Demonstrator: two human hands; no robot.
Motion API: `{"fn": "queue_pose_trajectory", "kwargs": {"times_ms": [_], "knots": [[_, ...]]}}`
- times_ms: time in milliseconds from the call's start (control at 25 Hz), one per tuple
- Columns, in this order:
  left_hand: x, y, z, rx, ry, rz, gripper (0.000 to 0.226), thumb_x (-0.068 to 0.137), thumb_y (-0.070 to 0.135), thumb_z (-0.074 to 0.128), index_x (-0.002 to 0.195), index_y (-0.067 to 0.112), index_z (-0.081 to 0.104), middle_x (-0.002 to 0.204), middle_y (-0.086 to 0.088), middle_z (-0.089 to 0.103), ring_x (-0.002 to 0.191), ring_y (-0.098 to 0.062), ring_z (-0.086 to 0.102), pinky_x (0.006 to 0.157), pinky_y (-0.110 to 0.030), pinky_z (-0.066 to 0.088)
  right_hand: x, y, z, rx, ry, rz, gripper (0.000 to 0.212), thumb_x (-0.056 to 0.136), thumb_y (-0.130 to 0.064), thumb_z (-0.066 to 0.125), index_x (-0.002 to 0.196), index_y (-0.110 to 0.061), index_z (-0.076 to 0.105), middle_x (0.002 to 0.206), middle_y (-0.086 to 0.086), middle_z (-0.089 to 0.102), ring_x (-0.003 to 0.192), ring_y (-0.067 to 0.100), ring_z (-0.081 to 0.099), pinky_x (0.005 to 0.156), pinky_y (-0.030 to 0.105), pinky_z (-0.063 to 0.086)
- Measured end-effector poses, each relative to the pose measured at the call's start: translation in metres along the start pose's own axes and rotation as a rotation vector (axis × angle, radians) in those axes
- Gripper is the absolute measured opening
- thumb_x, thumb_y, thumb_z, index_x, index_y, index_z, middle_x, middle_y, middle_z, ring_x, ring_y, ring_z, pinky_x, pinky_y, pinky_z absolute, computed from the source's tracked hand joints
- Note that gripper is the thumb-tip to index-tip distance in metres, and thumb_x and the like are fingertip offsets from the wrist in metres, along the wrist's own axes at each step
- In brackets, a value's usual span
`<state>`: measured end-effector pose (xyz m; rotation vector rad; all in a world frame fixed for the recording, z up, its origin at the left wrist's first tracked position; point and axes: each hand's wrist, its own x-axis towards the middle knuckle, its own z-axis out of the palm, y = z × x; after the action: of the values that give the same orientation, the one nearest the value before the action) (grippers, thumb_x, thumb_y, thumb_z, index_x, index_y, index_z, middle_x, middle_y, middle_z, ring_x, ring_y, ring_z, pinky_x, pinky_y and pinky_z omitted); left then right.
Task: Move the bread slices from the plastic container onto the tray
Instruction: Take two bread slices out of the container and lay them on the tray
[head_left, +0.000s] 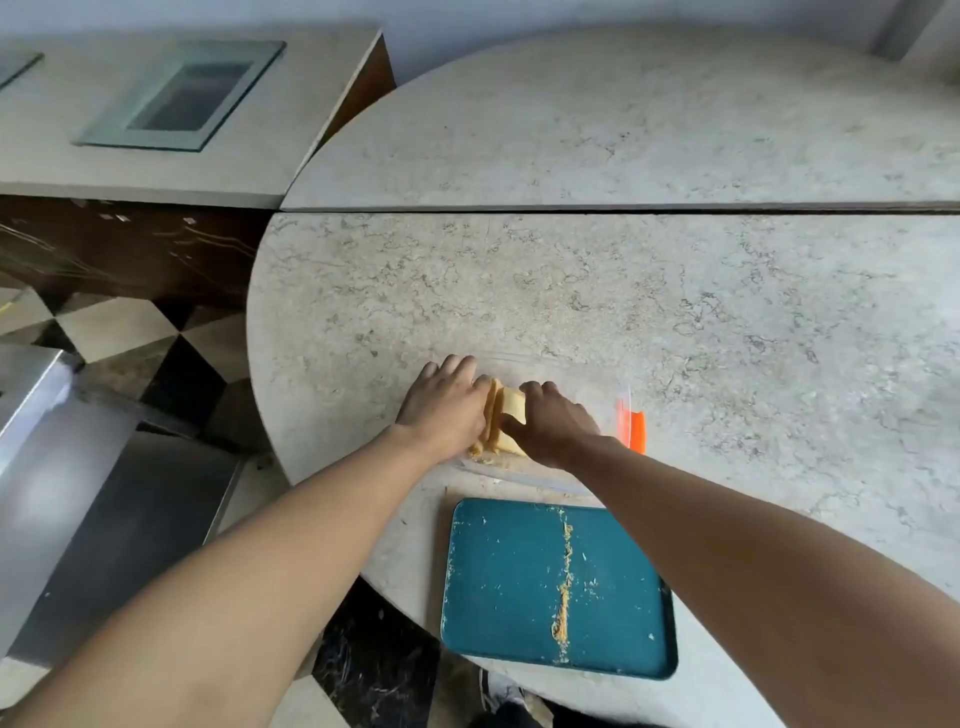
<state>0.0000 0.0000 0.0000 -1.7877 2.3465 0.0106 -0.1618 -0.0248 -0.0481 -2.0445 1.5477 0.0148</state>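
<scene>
A stack of pale yellow bread slices (503, 415) stands on edge inside a clear plastic container (587, 374) on the marble table. My left hand (447, 408) presses against the left side of the stack. From the right, my right hand (550, 423) clasps the same stack, so both hands grip the slices between them. The container's orange clip (636, 428) shows at its right end. A teal tray (509, 582) lies nearer to me, just in front of the container, holding only a line of crumbs.
The round marble table (675, 291) stretches far back and to the right. Its curved edge drops to a checkered floor (156, 338) on the left. A steel surface (62, 493) stands at lower left. The tray overhangs the table's front edge.
</scene>
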Motion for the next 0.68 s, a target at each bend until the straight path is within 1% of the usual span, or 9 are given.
{"fn": "queue_pose_trajectory", "kwargs": {"times_ms": [40,80,120,240,320,440,520,680], "knots": [[0.005,0.001,0.001,0.031,-0.020,0.005,0.042,0.091,0.026,0.051,0.130,0.013,0.057,0.125,-0.010,0.054,0.118,-0.029,0.047,0.094,-0.041,0.038,0.003,-0.001,0.000,0.023,-0.010,0.026,0.066,0.093,-0.060,0.046,0.141,-0.014,0.040,0.140,0.012,0.050,0.114,0.036,0.059,0.076,0.042,0.044],[0.010,0.002,0.000,0.036,-0.017,0.003,0.041,0.091,0.026,0.050,0.129,0.013,0.057,0.124,-0.010,0.053,0.117,-0.029,0.047,0.094,-0.041,0.038,0.006,0.000,0.002,0.049,-0.012,0.045,0.066,0.093,-0.060,0.046,0.141,-0.015,0.040,0.139,0.012,0.050,0.113,0.035,0.060,0.070,0.039,0.041],[0.014,0.003,0.002,0.055,-0.021,0.004,0.040,0.092,0.027,0.050,0.129,0.013,0.057,0.124,-0.010,0.053,0.117,-0.029,0.047,0.094,-0.041,0.038,0.008,0.000,0.005,0.062,-0.022,0.045,0.065,0.093,-0.059,0.047,0.140,-0.015,0.040,0.138,0.012,0.051,0.112,0.035,0.060,0.069,0.039,0.041],[0.025,0.008,0.002,0.103,-0.067,-0.016,0.038,0.092,0.029,0.047,0.122,0.012,0.061,0.123,-0.010,0.054,0.117,-0.029,0.047,0.094,-0.042,0.036,0.012,0.001,0.008,0.087,-0.059,0.048,0.068,0.092,-0.061,0.049,0.139,-0.015,0.040,0.134,0.013,0.055,0.110,0.036,0.062,0.075,0.042,0.050],[0.029,0.013,0.001,0.137,-0.099,-0.040,0.036,0.091,0.029,0.046,0.118,0.012,0.063,0.121,-0.010,0.056,0.116,-0.029,0.046,0.094,-0.042,0.035,0.012,0.002,0.007,0.105,-0.077,0.066,0.071,0.089,-0.065,0.051,0.139,-0.015,0.040,0.130,0.014,0.059,0.108,0.036,0.063,0.078,0.043,0.052],[0.039,0.020,0.003,0.170,-0.139,-0.046,0.036,0.090,0.028,0.049,0.118,0.012,0.064,0.121,-0.008,0.059,0.115,-0.028,0.047,0.096,-0.042,0.035,0.014,0.001,0.006,0.148,-0.092,0.078,0.070,0.088,-0.064,0.054,0.135,-0.014,0.041,0.120,0.013,0.066,0.100,0.034,0.065,0.073,0.041,0.052],[0.042,0.020,0.004,0.172,-0.133,-0.036,0.034,0.090,0.028,0.050,0.117,0.013,0.065,0.119,-0.008,0.060,0.114,-0.028,0.048,0.095,-0.041,0.036,0.014,-0.001,0.005,0.165,-0.097,0.082,0.063,0.089,-0.060,0.053,0.130,-0.014,0.042,0.114,0.012,0.068,0.095,0.033,0.066,0.068,0.039,0.051],[0.045,0.019,0.004,0.142,-0.102,-0.025,0.031,0.092,0.027,0.049,0.111,0.012,0.069,0.116,-0.008,0.064,0.113,-0.028,0.050,0.094,-0.039,0.038,0.013,0.000,0.000,0.194,-0.085,0.105,0.055,0.090,-0.054,0.051,0.124,-0.011,0.045,0.108,0.014,0.068,0.091,0.034,0.066,0.065,0.038,0.050]]}}
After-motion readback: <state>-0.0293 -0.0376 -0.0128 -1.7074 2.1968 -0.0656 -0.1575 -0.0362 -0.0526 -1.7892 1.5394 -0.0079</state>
